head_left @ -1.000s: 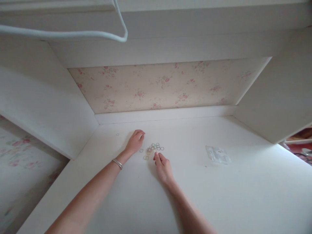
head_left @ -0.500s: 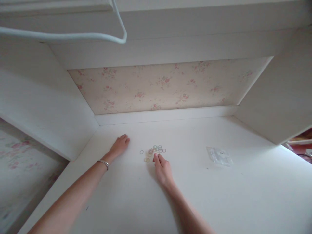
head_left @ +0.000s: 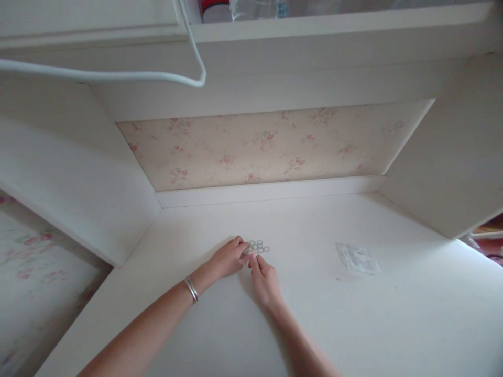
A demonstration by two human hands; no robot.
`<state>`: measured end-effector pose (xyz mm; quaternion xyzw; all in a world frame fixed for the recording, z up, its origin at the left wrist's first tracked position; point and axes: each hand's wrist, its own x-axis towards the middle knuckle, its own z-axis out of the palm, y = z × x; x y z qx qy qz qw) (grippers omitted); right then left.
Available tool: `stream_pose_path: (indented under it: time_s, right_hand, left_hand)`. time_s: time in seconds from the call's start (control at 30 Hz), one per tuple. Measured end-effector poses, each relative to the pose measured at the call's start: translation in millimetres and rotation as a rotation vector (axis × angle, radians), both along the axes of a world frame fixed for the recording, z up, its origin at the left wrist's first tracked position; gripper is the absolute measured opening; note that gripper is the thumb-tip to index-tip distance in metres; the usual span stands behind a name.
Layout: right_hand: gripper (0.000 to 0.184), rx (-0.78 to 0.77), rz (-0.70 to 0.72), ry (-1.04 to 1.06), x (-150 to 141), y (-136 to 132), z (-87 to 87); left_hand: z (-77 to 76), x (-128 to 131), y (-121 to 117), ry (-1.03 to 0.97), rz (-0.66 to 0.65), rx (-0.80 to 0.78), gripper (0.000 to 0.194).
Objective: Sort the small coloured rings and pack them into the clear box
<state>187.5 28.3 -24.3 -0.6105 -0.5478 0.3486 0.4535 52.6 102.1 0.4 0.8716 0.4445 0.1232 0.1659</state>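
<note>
Several thin coloured rings, like small rubber bands [head_left: 260, 246], lie in a loose cluster on the white tabletop [head_left: 334, 324]. My left hand [head_left: 229, 257], with a silver bangle [head_left: 191, 289] on its wrist, covers the cluster's left side. Its fingers are bent together among the rings, and what they grip is hidden. Just right of it, my right hand [head_left: 265, 278] is closed, thumb pressed against the forefinger at the cluster's near edge. Anything in that pinch is too small to name. The fingertips of both hands almost meet.
To the right lies a clear plastic bag [head_left: 357, 258]. A white cable or rod [head_left: 157, 77] crosses the upper left. Side panels [head_left: 444, 157] and a floral back wall [head_left: 267, 146] enclose the tabletop. An overhead shelf [head_left: 334, 23] holds a red item and clear plastic.
My left hand has moved right, from resting apart on the tabletop to the rings, covering some of them. My right hand has stayed in its pinch. The view has tilted up slightly.
</note>
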Motion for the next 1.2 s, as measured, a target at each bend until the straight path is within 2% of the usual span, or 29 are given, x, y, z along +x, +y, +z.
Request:
stream_pose_path:
  time_s: [0.13, 0.3, 0.53, 0.7, 0.83, 1.0, 1.1, 1.2]
  right_hand:
    - [0.047, -0.009, 0.004, -0.021, -0.1, 0.2, -0.6]
    - [0.048, -0.010, -0.003, -0.025, -0.3, 0.3, -1.4]
    - [0.048, 0.012, 0.006, -0.002, -0.9, 1.3, -3.3]
    - [0.046, -0.006, 0.002, -0.016, -0.6, 1.1, -2.5]
    - [0.044, -0.004, -0.001, -0.013, -0.3, 2.0, -2.1]
    - [0.044, -0.003, 0.031, -0.044, -2.0, -0.5, 0.6]
    - [0.041, 0.033, 0.052, -0.138, 3.9, -10.9, 8.5]
    - [0.034, 0.067, -0.043, -0.303, 24.9, -26.2, 15.7]
  left_hand:
    - [-6.8, 2.6, 0.8, -0.036, 0.013, -0.009, 0.026]
    - [-4.9, 3.9, 12.2, -0.119, 0.013, 0.005, 0.023]
    - [-3.6, -8.9, 34.0, -0.154, 0.115, -0.001, 0.023]
    - [-2.7, -19.1, 35.1, -0.256, 0.144, 0.026, 0.022]
    - [-1.9, -26.3, 17.3, -0.312, 0.199, 0.031, 0.022]
    - [-3.4, -30.7, -25.9, -0.292, 0.199, 0.042, 0.022]
    - [-7.1, -31.7, -48.0, -0.275, 0.213, 0.074, 0.022]
    - [-14.3, -33.4, -58.4, -0.222, 0.232, 0.100, 0.022]
